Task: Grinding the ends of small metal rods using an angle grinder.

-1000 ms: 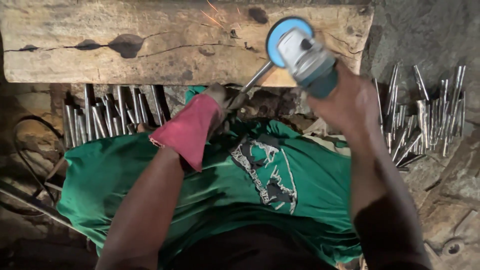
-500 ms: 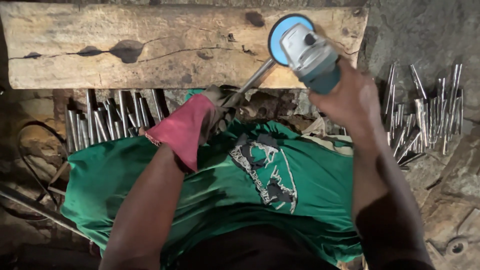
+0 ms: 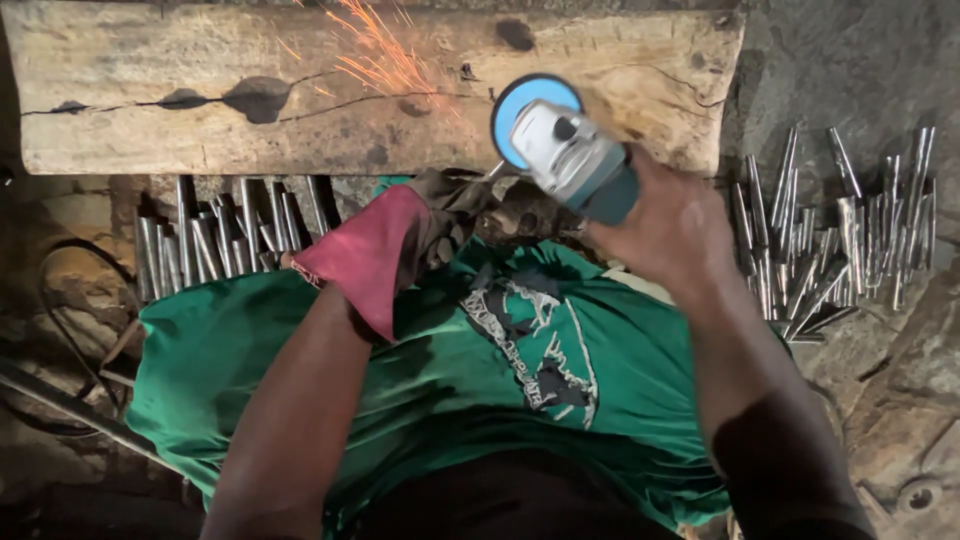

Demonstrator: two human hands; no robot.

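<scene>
Sparks (image 3: 385, 55) fan out orange across the upper middle of the frame, over a cracked wooden beam (image 3: 250, 100) that runs along the top edge. Just right of centre, the right hand (image 3: 675, 225) is clamped around the teal body of an angle grinder (image 3: 570, 155) — its blue disc guard sits near the top, against the beam's lower edge. Left of it, the left hand (image 3: 440, 215) wears a dark, worn glove with a red cloth (image 3: 365, 250) wrapped about the wrist; its fingers are closed on a thin metal rod (image 3: 495, 170), only a short bit of which shows, its tip meeting the grinder's disc (the exact point of contact is hard to make out). Both forearms reach up from the bottom of the frame over a green cloth with a printed figure (image 3: 480, 370), spread across the lap. Two heaps of metal rods lie on the rough ground: one pile (image 3: 225, 235) in the left middle, just under the beam, and another pile (image 3: 835, 230) at the right edge — well apart from each other.
</scene>
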